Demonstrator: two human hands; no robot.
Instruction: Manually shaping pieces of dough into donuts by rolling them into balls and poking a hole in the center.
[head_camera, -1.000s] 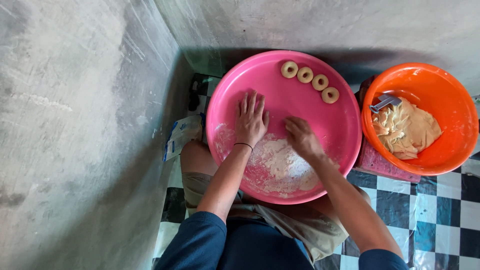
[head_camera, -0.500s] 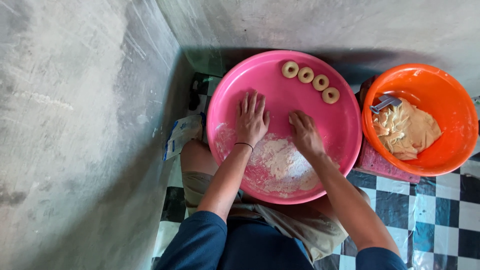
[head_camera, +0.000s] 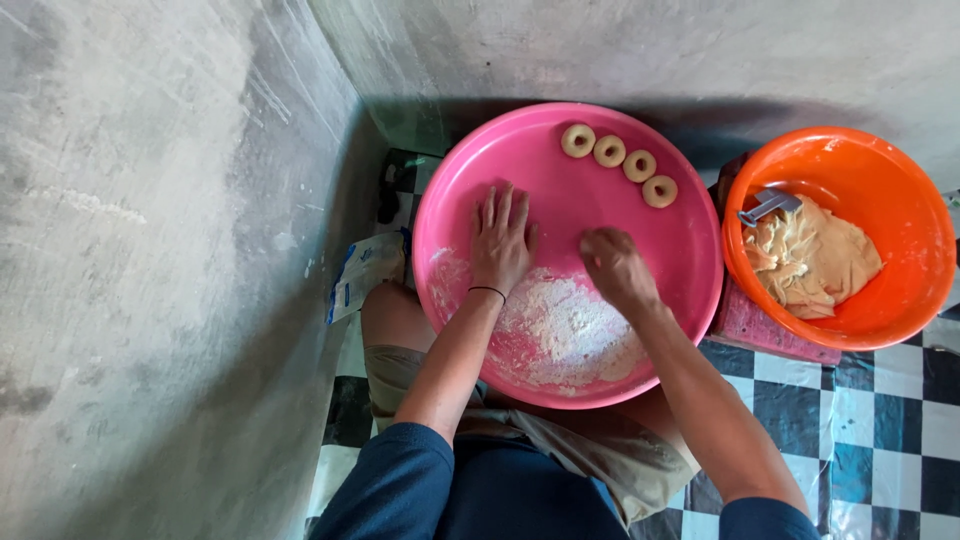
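While left hand lies flat, right hand fingers touch flour.

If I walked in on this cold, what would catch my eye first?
Probably the big pink tray on the person's lap, with four dough rings lined along its far edge and flour heaped near the body. The left hand lies flat on it. To the right, an orange basin holds pale dough.

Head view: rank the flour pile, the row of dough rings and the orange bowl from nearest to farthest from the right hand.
1. Flour pile: just below the right hand, in the near part of the pink basin.
2. Row of dough rings: above it, at the basin's far rim.
3. Orange bowl: off to the right, outside the basin.
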